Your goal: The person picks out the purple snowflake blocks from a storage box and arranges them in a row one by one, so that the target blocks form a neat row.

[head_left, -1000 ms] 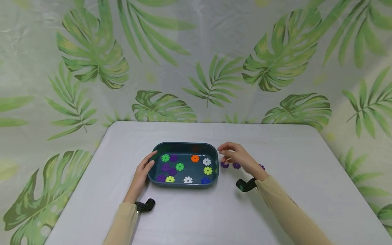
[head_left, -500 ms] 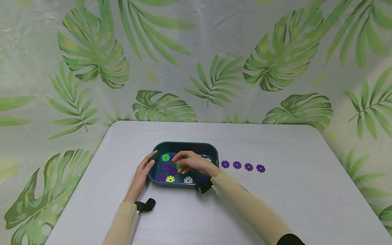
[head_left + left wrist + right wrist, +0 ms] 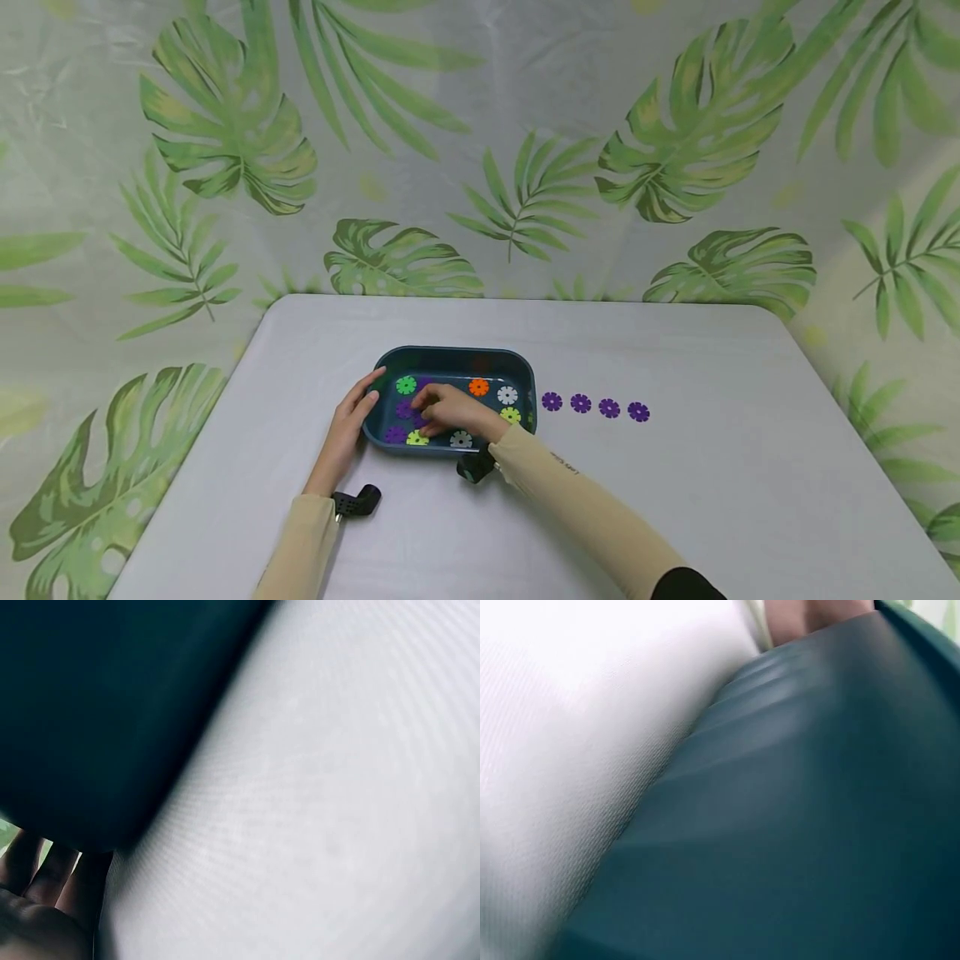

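Observation:
A dark teal tray (image 3: 450,452) holds flower-shaped plastic discs in several colours. My left hand (image 3: 347,427) rests against its left end, fingers and thumb reaching to the rim; in the left wrist view its fingers (image 3: 54,874) lie against the outer wall. My right hand (image 3: 453,410) is down inside the tray, fingers bent and thumb apart from the forefinger, over a purple disc (image 3: 420,421) that is partly covered. Beside the fingertips lie another purple disc (image 3: 405,409) and a yellow disc (image 3: 417,437). The right wrist view shows mostly the tray wall (image 3: 765,810).
On the white table (image 3: 712,483), right of the tray, several purple discs stand in a row, ending with a purple disc (image 3: 638,412). Inside the tray are also an orange disc (image 3: 478,387), a white disc (image 3: 507,396) and a green disc (image 3: 406,385).
My right hand has moved left from the table beside the tray into the tray, then lowered towards the purple discs. The row of purple discs has come into full view. My left hand has stayed put.

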`<state>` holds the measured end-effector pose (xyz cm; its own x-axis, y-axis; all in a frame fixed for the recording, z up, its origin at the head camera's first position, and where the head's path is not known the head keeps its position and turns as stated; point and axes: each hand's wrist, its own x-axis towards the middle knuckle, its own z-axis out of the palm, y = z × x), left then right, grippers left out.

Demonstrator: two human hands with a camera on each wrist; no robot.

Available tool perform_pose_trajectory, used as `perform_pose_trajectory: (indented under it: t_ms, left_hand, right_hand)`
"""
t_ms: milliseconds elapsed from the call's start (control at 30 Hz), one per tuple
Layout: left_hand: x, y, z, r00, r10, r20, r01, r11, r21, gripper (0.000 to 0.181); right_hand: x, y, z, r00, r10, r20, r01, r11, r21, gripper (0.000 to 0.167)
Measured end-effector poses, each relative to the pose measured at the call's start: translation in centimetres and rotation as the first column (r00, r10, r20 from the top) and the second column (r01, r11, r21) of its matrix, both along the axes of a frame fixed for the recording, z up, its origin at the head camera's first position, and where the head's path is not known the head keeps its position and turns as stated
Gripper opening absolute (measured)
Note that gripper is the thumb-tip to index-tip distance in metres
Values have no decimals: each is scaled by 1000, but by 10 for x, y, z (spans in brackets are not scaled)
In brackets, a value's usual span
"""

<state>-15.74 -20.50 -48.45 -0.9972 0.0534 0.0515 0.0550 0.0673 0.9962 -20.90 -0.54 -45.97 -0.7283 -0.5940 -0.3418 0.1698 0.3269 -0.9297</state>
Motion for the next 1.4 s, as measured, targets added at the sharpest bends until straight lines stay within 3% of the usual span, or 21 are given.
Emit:
perform_pose_trajectory:
  t_ms: [233,467,733,900,1100,1400]
  left_hand:
    - [-9,-4,-20,1000,21,-7,-21,1000,-10,40]
    - [-11,-4,-23,999,24,-25,-24,1000,-11,40]
    - [-13,-5,-23,1000,18,-20,-18,1000,-10,40]
    - [-12,-4,-24,999,29,-18,-29,999,-14,40]
    - [-11,-5,-26,999,34,-22,-34,999,-20,40]
    - [-9,-4,-23,999,24,-30,-24,1000,-16,40]
  right_hand:
    - [2,-4,0,996,-28,-85,34,997,75,17]
    - [4,-3,4,984,-24,-177,57,981,184,6]
    - [1,26,21,983,-2,-184,6,1000,21,17]
    - [-5,64,33,983,-36,-182,28,999,-43,19]
    - [-12,129,40,976,-130,-175,123,991,-50,21]
    - [-8,254,12,933,-326,-150,329,944,-11,30]
